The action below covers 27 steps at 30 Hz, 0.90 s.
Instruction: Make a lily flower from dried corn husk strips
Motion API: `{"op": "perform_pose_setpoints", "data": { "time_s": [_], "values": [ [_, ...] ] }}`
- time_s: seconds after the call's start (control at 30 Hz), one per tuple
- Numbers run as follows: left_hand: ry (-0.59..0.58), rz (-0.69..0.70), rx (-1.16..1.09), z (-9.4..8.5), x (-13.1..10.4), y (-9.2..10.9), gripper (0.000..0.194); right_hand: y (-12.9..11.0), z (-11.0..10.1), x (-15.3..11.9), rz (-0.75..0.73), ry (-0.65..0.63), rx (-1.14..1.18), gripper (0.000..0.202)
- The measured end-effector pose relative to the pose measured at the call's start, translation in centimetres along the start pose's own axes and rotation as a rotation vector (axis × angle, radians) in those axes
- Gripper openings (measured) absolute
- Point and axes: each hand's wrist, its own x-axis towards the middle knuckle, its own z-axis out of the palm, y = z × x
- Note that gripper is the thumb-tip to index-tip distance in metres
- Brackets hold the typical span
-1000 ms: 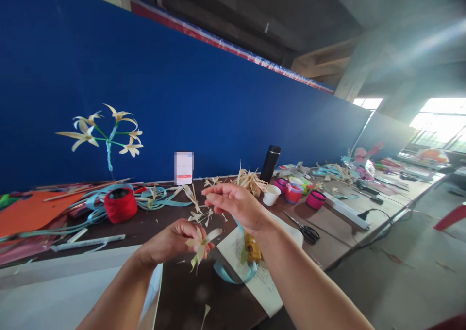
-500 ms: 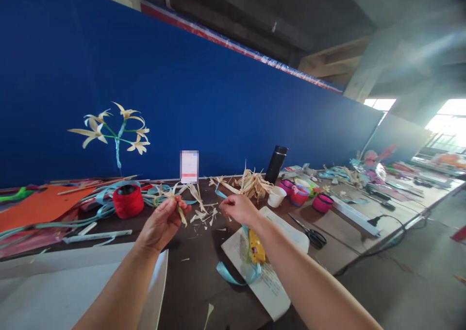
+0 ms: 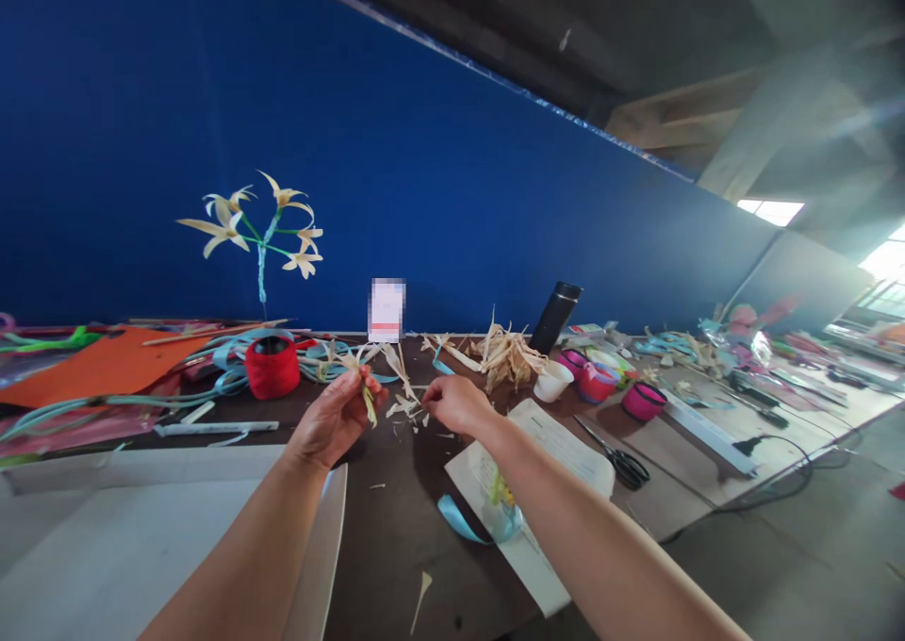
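My left hand (image 3: pixel 337 415) is closed around a small bundle of pale dried husk (image 3: pixel 369 403), its petals fanning out above the fingers and a greenish end hanging below. Just to its right, my right hand (image 3: pixel 456 403) is pinched; whatever may be between its fingertips is too small to make out. Husk scraps (image 3: pixel 405 405) lie on the dark table between the two hands. Behind my right hand, a light blue ribbon piece (image 3: pixel 442 362) rests near a heap of dried husks (image 3: pixel 505 353). A yellow object (image 3: pixel 503 490) is partly hidden by my right forearm.
A finished husk flower spray (image 3: pixel 261 254) stands at the back left, above a red ribbon roll (image 3: pixel 272 369). Black scissors (image 3: pixel 628 467), printed paper (image 3: pixel 530 547), a white cup (image 3: pixel 552 381) and a black bottle (image 3: pixel 557 317) are at the right. A white tray (image 3: pixel 176 528) fills the front left.
The view has turned slightly, shifting the table items to the right. My right hand has come a little nearer my left hand, which still holds the husk bundle.
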Motion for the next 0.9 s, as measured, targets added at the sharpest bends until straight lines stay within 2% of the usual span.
{"op": "perform_pose_setpoints", "data": {
  "time_s": [0.23,0.33,0.5,0.67,0.9],
  "values": [
    [-0.017,-0.009,-0.004,-0.2,0.1,-0.2,0.012,0.4,0.5,0.2,0.035,-0.005,-0.06,0.016],
    [-0.02,-0.017,0.003,-0.4,0.1,-0.3,0.011,-0.2,0.9,0.7,0.015,-0.002,-0.079,0.023],
    [-0.01,-0.023,0.002,-0.3,0.1,-0.1,0.011,-1.7,1.9,2.1,-0.059,-0.006,-0.157,0.021],
    [-0.014,-0.043,0.006,-0.1,-0.1,-0.1,0.011,-3.1,2.7,3.6,-0.075,-0.092,-0.291,0.016],
    [-0.008,-0.049,0.018,0.0,0.0,-0.3,0.01,-3.6,3.6,4.3,-0.074,-0.175,-0.341,0.022]
  ]
}}
